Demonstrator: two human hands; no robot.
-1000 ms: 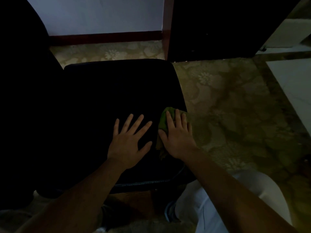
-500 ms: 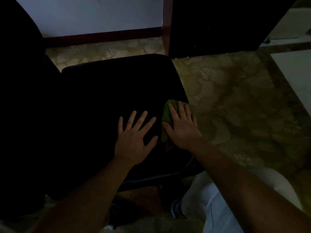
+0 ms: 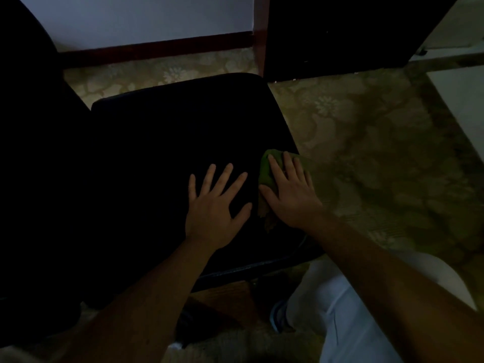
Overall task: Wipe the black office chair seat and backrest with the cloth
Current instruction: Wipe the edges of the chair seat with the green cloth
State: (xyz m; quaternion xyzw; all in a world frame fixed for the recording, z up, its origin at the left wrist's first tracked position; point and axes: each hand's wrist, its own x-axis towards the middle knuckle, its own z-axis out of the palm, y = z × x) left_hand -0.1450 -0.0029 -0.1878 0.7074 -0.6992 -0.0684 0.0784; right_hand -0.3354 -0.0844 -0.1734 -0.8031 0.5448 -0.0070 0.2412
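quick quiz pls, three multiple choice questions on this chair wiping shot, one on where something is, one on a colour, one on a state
1. How does the left hand lie?
A. flat on the seat, fingers spread
B. curled in a fist
C. raised off it

2. Where is the cloth?
A. under the left hand
B. under the right hand, at the seat's right edge
C. held up in both hands

3. What colour is the cloth?
A. white
B. red
C. green

Answers:
1 A, its palm and spread fingers rest on the black seat.
2 B, the cloth shows beneath the right hand's straight fingers by the seat's edge.
3 C, the part that shows is plainly green.
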